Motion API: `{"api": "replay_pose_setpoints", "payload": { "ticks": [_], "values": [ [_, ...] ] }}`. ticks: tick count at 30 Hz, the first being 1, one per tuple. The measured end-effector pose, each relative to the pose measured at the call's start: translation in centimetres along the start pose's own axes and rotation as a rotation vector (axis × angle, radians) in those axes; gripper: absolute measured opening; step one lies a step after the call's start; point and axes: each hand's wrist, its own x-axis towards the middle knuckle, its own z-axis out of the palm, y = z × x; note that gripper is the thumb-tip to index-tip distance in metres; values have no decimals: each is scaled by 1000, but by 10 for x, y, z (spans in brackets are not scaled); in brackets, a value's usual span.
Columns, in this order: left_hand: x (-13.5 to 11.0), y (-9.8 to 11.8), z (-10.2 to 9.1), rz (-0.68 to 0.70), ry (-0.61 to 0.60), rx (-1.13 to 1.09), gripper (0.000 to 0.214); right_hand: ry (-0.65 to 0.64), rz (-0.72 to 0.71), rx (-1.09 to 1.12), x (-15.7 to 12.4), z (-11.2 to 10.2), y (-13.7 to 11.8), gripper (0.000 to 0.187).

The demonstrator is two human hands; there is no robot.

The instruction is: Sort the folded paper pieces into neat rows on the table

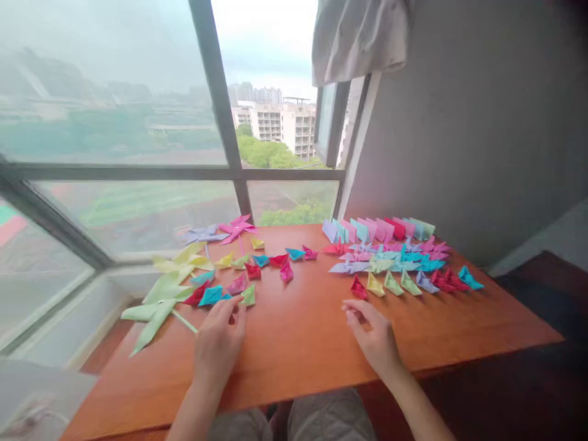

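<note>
My left hand (220,335) is over the left part of the wooden table (294,343), its fingers loosely bent and apart. Its fingertips are right beside a light green paper boat (248,296); whether they touch it I cannot tell. A blue paper boat (212,296) is partly covered by that hand's fingers. On the right, my right hand (374,337) hovers with thumb and fingers slightly parted and nothing visible between them. Just beyond its fingertips sits a red paper boat (359,288), first in a row with a yellow paper boat (375,285) and several others.
Paper pinwheels, among them a green pinwheel (156,312) and a pink pinwheel (237,228), lie along the left edge. Folded paper cranes (381,263) and standing folded papers (384,229) fill the right rear. Windows (285,202) border the table's back; a grey wall (459,135) rises at right.
</note>
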Motion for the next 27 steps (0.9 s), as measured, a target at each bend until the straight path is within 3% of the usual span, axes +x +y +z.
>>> {"api": "replay_pose_setpoints", "payload": {
  "ticks": [5,13,19,27],
  "values": [
    [5,-11,5,68,-81,30,21,-52,27,4,-4,20,1,26],
    [3,-11,11,142,-126,-97,16,-43,47,-40,-4,20,5,24],
    [-12,20,17,276,-220,-338,17,-80,-51,-98,-7,24,2,22],
    [-32,70,34,356,-361,-422,15,-232,-278,-226,-16,24,-20,22]
  ]
}}
